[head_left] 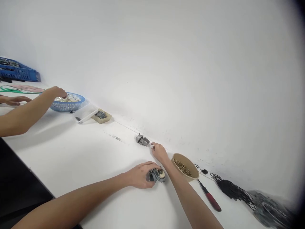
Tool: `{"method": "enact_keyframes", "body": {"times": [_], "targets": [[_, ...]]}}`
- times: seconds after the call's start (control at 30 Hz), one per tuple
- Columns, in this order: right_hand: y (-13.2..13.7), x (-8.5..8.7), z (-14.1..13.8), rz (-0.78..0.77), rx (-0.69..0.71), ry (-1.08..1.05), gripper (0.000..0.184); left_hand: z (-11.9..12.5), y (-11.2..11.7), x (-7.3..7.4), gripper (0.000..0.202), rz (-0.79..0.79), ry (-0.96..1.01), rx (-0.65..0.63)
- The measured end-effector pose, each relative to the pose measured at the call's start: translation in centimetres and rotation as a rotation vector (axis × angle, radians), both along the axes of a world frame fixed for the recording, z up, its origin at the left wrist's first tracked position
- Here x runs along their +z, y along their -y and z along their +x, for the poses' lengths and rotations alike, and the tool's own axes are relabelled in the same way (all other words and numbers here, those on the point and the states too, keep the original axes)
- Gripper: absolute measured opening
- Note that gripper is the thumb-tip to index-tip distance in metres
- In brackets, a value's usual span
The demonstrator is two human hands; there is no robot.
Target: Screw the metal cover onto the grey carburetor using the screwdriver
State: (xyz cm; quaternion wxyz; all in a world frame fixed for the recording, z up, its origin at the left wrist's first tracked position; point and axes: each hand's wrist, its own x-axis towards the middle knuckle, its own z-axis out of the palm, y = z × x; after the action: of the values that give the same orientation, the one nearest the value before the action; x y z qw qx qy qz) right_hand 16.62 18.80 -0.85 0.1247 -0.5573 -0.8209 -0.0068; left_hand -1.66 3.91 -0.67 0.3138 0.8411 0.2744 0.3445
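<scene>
Grey metal casting [154,175], one of two near the person's hands, sits at the front of the tabletop [107,165], the left hand's [141,175] grip wrapped around it! Up to the second casting [140,139]: the right hand [159,152] curls just beside it, and whether that grip holds anything, I cannot tell. One tan bowl [188,161], many brass-coloured pieces [182,167] inside; one red-handled tool [212,200] nearby. Far left, two co-worker hands [58,92], one at a round blue basket [62,107]!

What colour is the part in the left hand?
The part is grey, with an off-white round piece; best seen in the head view.
</scene>
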Motion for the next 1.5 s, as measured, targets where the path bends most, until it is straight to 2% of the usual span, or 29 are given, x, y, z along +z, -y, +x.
{"method": "enact_keyframes", "body": {"times": [0.17, 0.33, 0.47, 0.57, 0.67, 0.8, 0.93, 1.07, 1.2, 1.33, 1.4, 1.5], "targets": [[1.6, 0.2, 2.1, -0.002, 0.026, 0.008, 0.036, 0.2, 0.1, -0.1, 0.069, 0.027, 0.033, 0.045], [0.6, 1.2, 0.0, 0.017, 0.082, -0.014, 0.042, 0.0, -0.1, 0.3, 0.054, -0.026, 0.045, 0.119], [-0.2, 1.1, -1.9, 0.011, 0.087, -0.005, 0.039, -0.3, -0.1, 0.7, 0.035, -0.064, 0.036, 0.181], [0.2, 0.8, -1.9, 0.001, 0.06, -0.007, 0.036, -0.4, -0.2, 0.8, 0.032, -0.093, 0.032, 0.204], [1.9, 0.9, -0.5, -0.007, 0.037, -0.035, 0.027, -0.2, -0.2, 0.8, 0.033, -0.123, 0.032, 0.204], [5.8, 1.7, 2.5, -0.034, 0.014, -0.116, 0.015, 0.0, -0.4, 0.6, 0.034, -0.145, 0.044, 0.191], [10.9, 2.2, 5.4, -0.082, -0.026, -0.28, 0.021, 0.0, -0.4, 0.4, 0.035, -0.169, 0.051, 0.19], [15.1, 2.1, 8.0, -0.187, -0.111, -0.554, 0.033, 0.2, -0.5, 0.3, 0.036, -0.212, 0.077, 0.182], [17.7, 2.2, 10.3, -0.35, -0.178, -0.809, 0.044, 0.4, -0.3, 0.4, 0.035, -0.268, 0.11, 0.171], [18.9, 2.3, 11.9, -0.537, -0.237, -0.978, 0.044, 0.3, -0.3, 0.5, 0.036, -0.312, 0.124, 0.164], [18.9, 2.1, 12.7, -0.491, -0.285, -0.926, 0.044, 0.3, -0.2, 0.5, 0.036, -0.334, 0.123, 0.158], [18.7, 1.7, 13.6, -0.258, -0.334, -0.822, 0.038, 0.6, 0.0, 0.3, 0.035, -0.368, 0.119, 0.155]]}}
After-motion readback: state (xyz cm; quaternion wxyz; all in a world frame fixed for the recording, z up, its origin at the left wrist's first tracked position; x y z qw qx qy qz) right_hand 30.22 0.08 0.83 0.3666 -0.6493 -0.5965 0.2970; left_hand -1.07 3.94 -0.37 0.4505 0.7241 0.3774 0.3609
